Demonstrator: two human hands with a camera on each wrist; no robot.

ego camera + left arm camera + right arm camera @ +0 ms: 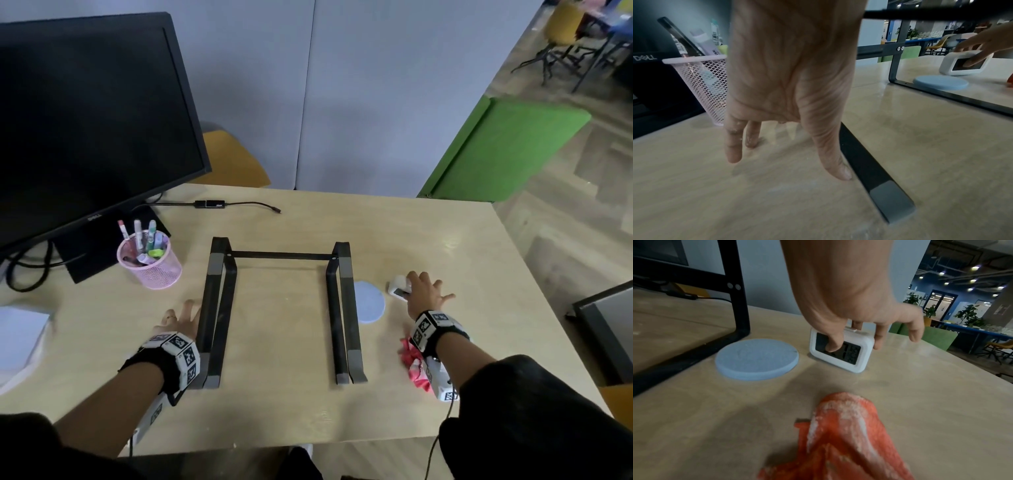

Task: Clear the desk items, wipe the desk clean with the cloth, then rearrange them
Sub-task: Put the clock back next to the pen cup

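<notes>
Desk (462,240) first, and sweeping from the far left: monitor (85,120) up at the back, paper stack (17,335) at the near left edge, pink pen cup (150,263) just right of the monitor's foot. Next, the left hand (178,318), fingers straight and spread, holding nothing, thumb just beside the left rail of the black stand (219,308), which sits square in the middle. Right of the stand lies the blue coaster (756,360), touching the stand's right foot in the head view. Then the action: the right hand (855,308) is on the white clock (840,353), thumb on its display, fingers curled over the top and back, pinching it while it stands on the desk. Nearest on the right, the red cloth (840,439) lies crumpled under that wrist, so the desk looks wiped and this reads as rearranging. To do it well, I'd say firm up that pinch, seat the clock flat and upright with the display facing the near edge, keep it apart from the coaster, and let go only once it stands steady.
</notes>
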